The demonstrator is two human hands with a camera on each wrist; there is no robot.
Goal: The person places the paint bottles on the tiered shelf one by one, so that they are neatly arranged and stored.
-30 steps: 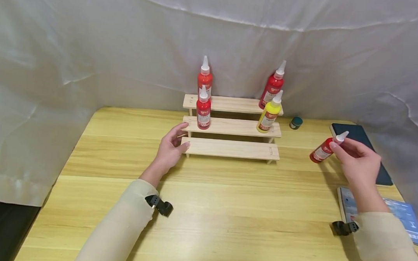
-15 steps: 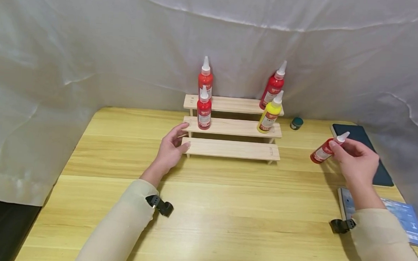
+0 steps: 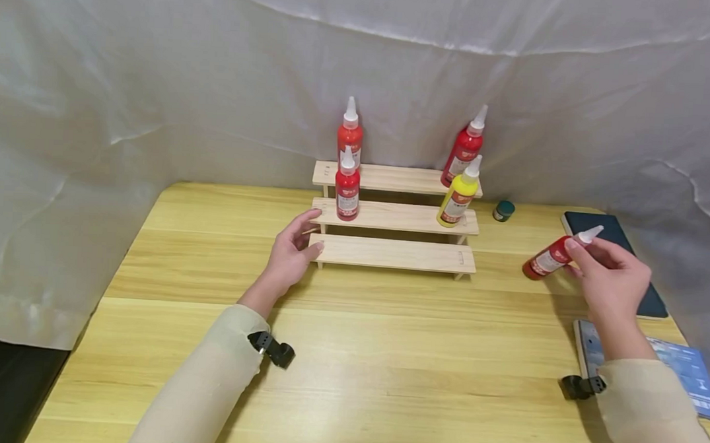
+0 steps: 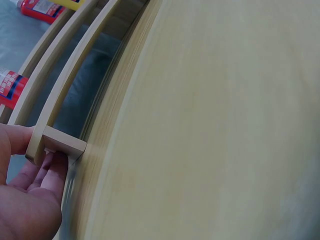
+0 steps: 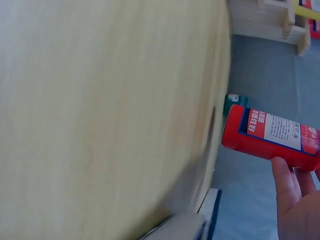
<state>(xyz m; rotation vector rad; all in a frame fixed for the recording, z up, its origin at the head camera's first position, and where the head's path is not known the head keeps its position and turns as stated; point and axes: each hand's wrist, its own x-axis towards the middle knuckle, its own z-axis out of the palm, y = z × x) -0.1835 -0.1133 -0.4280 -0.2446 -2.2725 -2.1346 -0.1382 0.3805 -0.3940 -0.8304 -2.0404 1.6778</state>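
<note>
A three-step wooden shelf rack [image 3: 392,253] stands near the back of the table. My left hand [image 3: 290,253] grips its left end, the thumb on the lowest board and the fingers curled by the leg [image 4: 65,140]. On the right, my right hand [image 3: 611,275] pinches a red squeeze bottle [image 3: 548,258] near its white nozzle; the bottle tilts above the table, its label showing in the right wrist view. An orange-red bottle [image 3: 350,139] and a red bottle [image 3: 465,153] stand on the top board. The middle board bears a red bottle [image 3: 347,193] and a yellow bottle [image 3: 459,196].
A small dark green jar [image 3: 503,211] sits right of the rack. A dark notebook [image 3: 655,297] lies beyond my right hand, and a blue book [image 3: 690,371] lies partly under my right forearm. Grey cloth [image 3: 247,98] hangs behind the table.
My right hand has shifted very slightly, and the red bottle in it tips a little further over. My left hand stays at the rack's left end.
</note>
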